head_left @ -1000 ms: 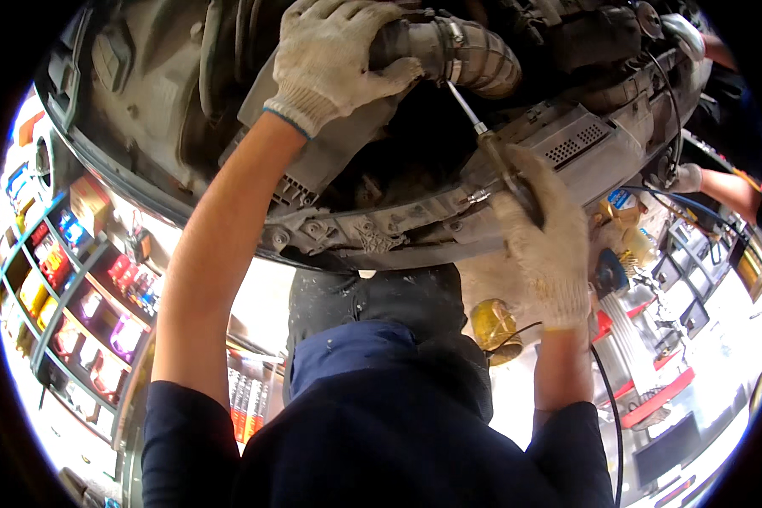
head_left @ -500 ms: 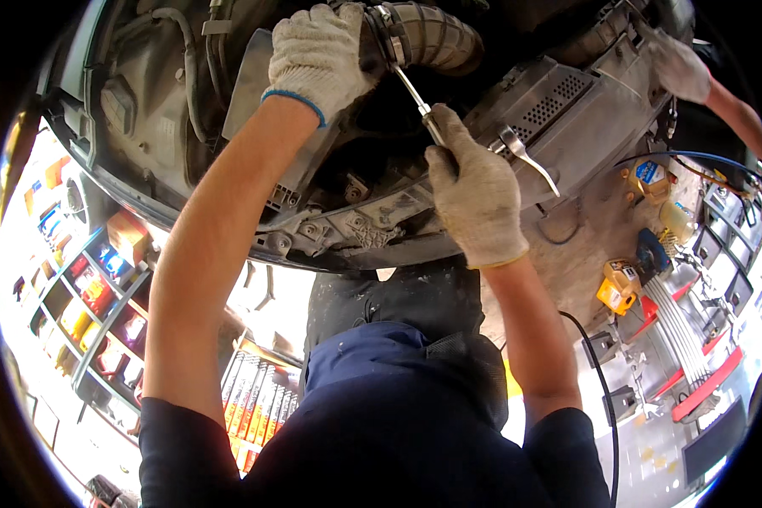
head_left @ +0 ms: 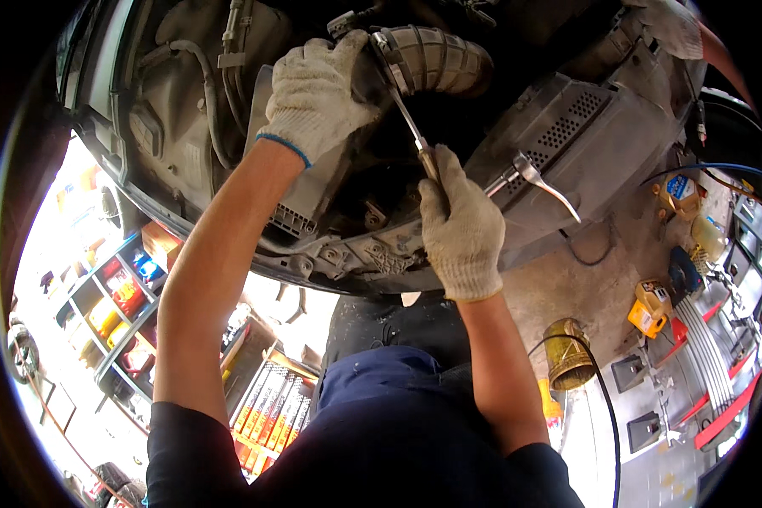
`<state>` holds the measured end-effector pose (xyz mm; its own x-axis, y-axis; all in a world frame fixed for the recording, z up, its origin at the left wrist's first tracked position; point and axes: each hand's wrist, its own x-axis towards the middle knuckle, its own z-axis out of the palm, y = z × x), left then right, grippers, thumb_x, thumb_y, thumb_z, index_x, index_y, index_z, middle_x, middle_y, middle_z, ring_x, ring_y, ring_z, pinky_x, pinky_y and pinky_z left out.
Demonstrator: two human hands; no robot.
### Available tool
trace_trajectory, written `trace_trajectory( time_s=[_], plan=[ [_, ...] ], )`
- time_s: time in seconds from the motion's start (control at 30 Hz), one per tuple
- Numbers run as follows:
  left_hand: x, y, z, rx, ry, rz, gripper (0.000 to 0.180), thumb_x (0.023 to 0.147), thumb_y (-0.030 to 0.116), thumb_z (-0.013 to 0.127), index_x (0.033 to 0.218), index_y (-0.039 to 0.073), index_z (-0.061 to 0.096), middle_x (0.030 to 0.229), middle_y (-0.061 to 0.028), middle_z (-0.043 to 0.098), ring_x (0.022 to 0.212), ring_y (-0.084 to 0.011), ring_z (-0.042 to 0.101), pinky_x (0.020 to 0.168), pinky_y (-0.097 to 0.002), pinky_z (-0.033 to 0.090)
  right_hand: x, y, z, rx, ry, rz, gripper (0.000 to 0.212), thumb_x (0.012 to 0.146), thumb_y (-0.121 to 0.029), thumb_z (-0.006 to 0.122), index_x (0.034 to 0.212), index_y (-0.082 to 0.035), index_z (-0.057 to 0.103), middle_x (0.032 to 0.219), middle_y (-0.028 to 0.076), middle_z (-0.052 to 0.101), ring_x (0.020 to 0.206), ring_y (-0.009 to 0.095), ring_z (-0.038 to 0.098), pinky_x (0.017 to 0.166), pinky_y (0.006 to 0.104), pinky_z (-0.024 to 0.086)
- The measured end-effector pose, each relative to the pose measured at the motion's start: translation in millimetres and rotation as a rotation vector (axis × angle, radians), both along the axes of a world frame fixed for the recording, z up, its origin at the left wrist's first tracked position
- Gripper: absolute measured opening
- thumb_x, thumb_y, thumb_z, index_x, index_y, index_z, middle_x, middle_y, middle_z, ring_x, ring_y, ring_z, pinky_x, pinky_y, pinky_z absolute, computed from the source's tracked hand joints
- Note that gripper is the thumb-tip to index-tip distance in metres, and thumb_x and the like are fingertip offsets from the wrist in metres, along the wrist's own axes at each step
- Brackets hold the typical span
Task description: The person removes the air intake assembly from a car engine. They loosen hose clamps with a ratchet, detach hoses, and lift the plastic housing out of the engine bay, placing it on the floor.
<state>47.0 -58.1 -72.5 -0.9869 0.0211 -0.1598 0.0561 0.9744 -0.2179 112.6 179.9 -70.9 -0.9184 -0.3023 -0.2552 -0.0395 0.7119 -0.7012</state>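
My right hand (head_left: pixel 461 229), in a pale knit glove, grips a screwdriver (head_left: pixel 409 118) by its handle. The metal shaft runs up and left to the hose clamp (head_left: pixel 389 61) at the end of a dusty ribbed air hose (head_left: pixel 444 61). Beside that joint, my gloved left hand (head_left: pixel 317 97) is closed over a dark part; its fingertips and most of what they hold are hidden. A chrome ratchet (head_left: pixel 529 168) with a curved handle rests on the car's front panel, to the right of my right hand.
Another person's gloved hand (head_left: pixel 669 30) is at the bay's right side. A grimy bucket (head_left: pixel 567 356), yellow jugs (head_left: pixel 650 309) and a dark cable (head_left: pixel 605 406) lie to the right. Shelves of bottles (head_left: pixel 114 305) and a rack of orange-and-white boxes (head_left: pixel 271 411) stand at left.
The whole view has shifted, bringing the bucket into sight. My left hand has slid slightly down the joint; the screwdriver stays at the clamp. The other person's hand has moved up.
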Motion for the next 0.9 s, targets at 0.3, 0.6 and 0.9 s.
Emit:
trace_trajectory(
  time_s=[0.3,0.6,0.9],
  plan=[
    [-4,-6,-12,0.014,-0.105,0.031,0.103,0.076,0.065,0.084,0.155,0.012,0.045,0.116,-0.0231,0.063,0.109,-0.0371,0.065,0.091,-0.0470,0.058,14,-10,-3,-0.851,-1.006,-0.582,0.048,0.103,-0.016,0.067,0.147,0.001,0.057,0.083,-0.004,0.066,0.061,0.006,0.058,0.053,0.0246,0.048],
    [-2,-17,-29,-0.135,-0.081,-0.045,0.103,0.078,0.067,0.081,0.157,0.014,0.043,0.107,-0.0192,0.064,0.096,-0.0329,0.065,0.084,-0.0439,0.059,11,-4,1,-0.833,-1.028,-0.599,0.049,0.101,-0.018,0.070,0.146,-0.003,0.059,0.079,-0.006,0.059,0.060,0.000,0.049,0.050,0.0177,0.038],
    [3,-16,-23,-0.066,-0.020,-0.114,0.101,0.078,0.070,0.080,0.154,0.014,0.047,0.101,-0.0178,0.063,0.091,-0.0299,0.063,0.077,-0.0437,0.059,22,-5,-7,-0.897,-0.982,-0.596,0.047,0.102,-0.017,0.070,0.146,-0.004,0.061,0.080,-0.007,0.058,0.062,0.000,0.047,0.053,0.0177,0.038]
  ],
)
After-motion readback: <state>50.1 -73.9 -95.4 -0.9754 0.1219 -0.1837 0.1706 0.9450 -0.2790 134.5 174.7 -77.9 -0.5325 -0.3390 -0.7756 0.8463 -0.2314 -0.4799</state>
